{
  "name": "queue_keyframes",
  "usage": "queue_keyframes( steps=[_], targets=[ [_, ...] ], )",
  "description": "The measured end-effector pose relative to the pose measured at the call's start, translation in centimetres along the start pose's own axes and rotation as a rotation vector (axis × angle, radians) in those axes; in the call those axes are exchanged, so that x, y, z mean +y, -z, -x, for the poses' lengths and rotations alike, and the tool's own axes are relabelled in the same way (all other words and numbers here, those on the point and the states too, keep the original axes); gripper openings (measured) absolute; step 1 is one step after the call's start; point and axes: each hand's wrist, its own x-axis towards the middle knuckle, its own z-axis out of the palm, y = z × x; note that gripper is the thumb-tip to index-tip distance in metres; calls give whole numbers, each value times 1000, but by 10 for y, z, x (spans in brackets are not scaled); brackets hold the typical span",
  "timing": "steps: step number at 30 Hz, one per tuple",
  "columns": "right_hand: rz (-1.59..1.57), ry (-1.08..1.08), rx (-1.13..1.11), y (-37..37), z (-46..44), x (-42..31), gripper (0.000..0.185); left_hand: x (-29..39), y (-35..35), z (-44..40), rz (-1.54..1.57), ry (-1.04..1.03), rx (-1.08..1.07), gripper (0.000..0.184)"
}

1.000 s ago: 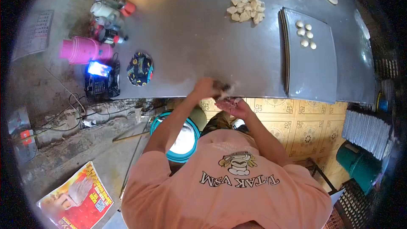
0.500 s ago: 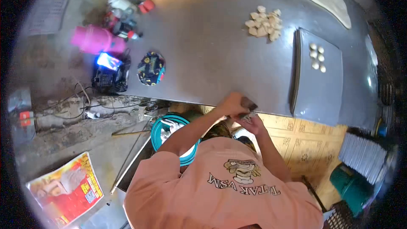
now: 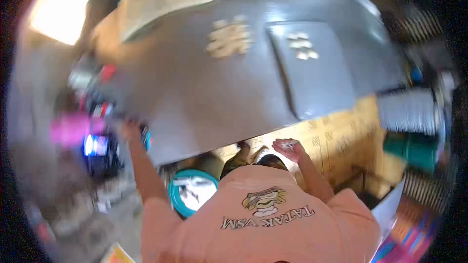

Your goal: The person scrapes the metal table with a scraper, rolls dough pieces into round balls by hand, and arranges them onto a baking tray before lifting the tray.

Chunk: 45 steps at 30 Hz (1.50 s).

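My left hand (image 3: 130, 131) reaches out over the left end of the grey table, smeared by motion. Its fingers are too blurred to read, and I cannot tell if anything is in them. Beside it is a dark item with a turquoise edge (image 3: 148, 139), partly hidden. My right hand (image 3: 291, 152) is palm up just off the table's front edge. Small whitish pieces (image 3: 288, 145) lie in its cupped palm; their kind is too blurred to make out.
On the grey table (image 3: 195, 102) lie a heap of pale dough-like pieces (image 3: 229, 38) and a grey board (image 3: 321, 83) bearing several small white lumps (image 3: 303, 45). A lit screen (image 3: 95, 145) and a pink container (image 3: 73, 129) stand left. Below is a turquoise-rimmed bucket (image 3: 174, 197).
My hands have come apart. The left has swung far left to the turquoise-edged item; the right stays near the table edge, now palm up. The whole view has turned and blurred.
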Motion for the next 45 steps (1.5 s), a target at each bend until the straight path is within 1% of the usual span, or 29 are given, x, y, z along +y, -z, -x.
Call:
queue_keyframes(
  steps=[1,3,4,6,7,9,10,11,12,13,15,17,18,21,23,25,27,29,30,32,33,34,35,36,38,39,41,43,45],
  targets=[
    [-113,46,-30,20,9,-5,45,11,-6,1,54,-22,11,25],
    [13,233,4,40,41,-8,51,44,-22,6,216,-57,4,28],
    [-54,345,19,63,59,-6,51,68,-31,8,314,-68,-10,30],
    [-268,452,-153,121,75,-3,56,110,-42,27,494,-69,-44,33],
    [-299,509,-166,141,93,1,56,130,-44,40,581,-76,-68,35],
    [-225,628,-129,167,113,12,59,162,-55,65,717,-101,-148,39],
    [-499,570,124,131,138,2,43,177,-59,78,779,-121,-203,40],
    [-524,581,116,168,131,6,43,196,-63,90,819,-104,-264,42],
    [-275,745,183,225,115,13,42,253,-27,118,850,32,-341,44],
    [-548,720,216,230,115,8,42,279,-15,126,879,176,-426,45],
    [-1109,735,307,241,116,1,42,300,-18,144,910,163,-439,46],
    [-1136,736,407,262,102,-15,41,319,-12,158,939,145,-434,48],
    [-1146,725,395,270,93,-30,41,325,-9,167,935,104,-444,47],
    [104,1020,487,322,39,-87,39,344,-1,194,924,-25,-443,45],
    [512,1072,498,323,38,-124,39,348,1,202,911,-105,-443,42],
    [-316,992,97,281,58,-178,39,343,-2,205,894,-23,-486,35],
    [-707,898,-119,246,87,-225,39,340,1,211,886,-45,-520,33],
    [-576,798,-348,226,110,-250,37,349,6,221,876,-69,-556,30],
    [-586,798,-350,219,116,-256,37,358,11,233,838,-38,-558,29],
    [-443,729,-208,214,126,-263,44,381,11,251,796,-19,-564,28],
    [-446,729,-212,214,130,-261,44,394,7,260,786,22,-615,27],
    [-471,768,-148,219,128,-253,42,403,2,266,774,68,-661,26],
    [-489,799,-84,225,128,-243,41,402,-14,268,802,19,-674,25],
    [-506,907,-237,247,123,-224,44,410,-21,272,825,-24,-683,24],
    [-571,934,-21,281,117,-184,46,437,-22,271,717,-69,-768,25],
    [-212,1023,143,308,112,-157,43,451,-21,277,763,-45,-772,25],
    [-76,1064,32,384,92,-114,37,474,-21,283,797,-17,-754,25],
    [-323,985,-230,403,89,-86,34,478,-18,285,643,-127,-810,24],
    [-891,614,242,381,138,-66,29,458,-22,285,642,-128,-821,23]
  ],
)
